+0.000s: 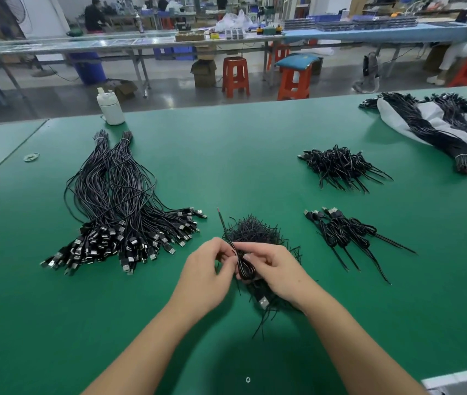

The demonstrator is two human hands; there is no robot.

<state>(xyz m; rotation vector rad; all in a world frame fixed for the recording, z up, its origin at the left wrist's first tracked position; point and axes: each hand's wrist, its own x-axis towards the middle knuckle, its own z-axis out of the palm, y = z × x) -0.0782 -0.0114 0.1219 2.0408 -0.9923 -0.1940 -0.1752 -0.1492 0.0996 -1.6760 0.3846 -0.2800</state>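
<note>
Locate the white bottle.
Head view: the white bottle stands at the far edge of the green table, left side, just beyond the tied ends of the USB cable bundles.

Surface (241, 143): green mat, seam at far left.
Left: two tied bundles of long black plug cables (118, 212), fanned out.
Upper left: white bottle (110, 108); rubber bands (31, 157) near the seam.
Centre: heap of short black wires (255, 232).
Right: loose pile of coiled cables (337, 166), well apart from a row of coiled cables (346, 232) below it.
Upper right: white bag (392, 118) under tied cable bundles.

Black cable (246, 268) — coiled, tail up-left, plug down.
</note>
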